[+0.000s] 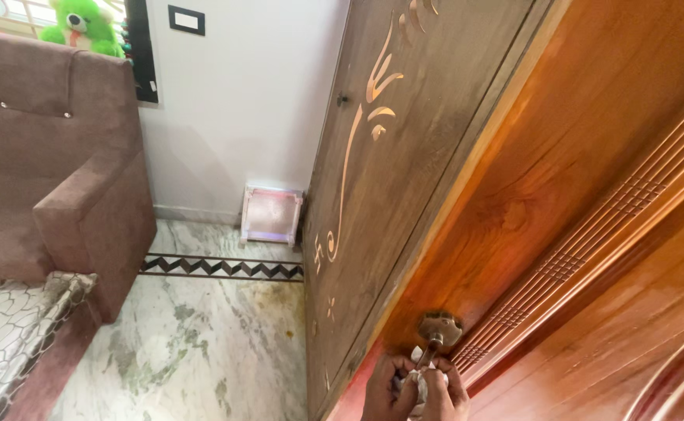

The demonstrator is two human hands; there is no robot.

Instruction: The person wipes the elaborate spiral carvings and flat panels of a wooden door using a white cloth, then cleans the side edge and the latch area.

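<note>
Two wooden door leaves [513, 179] filling the right half, orange-brown, slanting up and away. Low on the door, brass handle [439, 331], round plate against the wood, lever running down toward the hands, long axis nearly vertical. Both hands directly below it, close together: left hand [386, 387] curled on the lever's lower end, right hand [445, 390] pressing a white cloth [418, 380] against it, neither spread open. Marble floor [202, 343] to the left, then brown sofa [53, 164], white wall [240, 101], green plush toy [83, 25].
</note>
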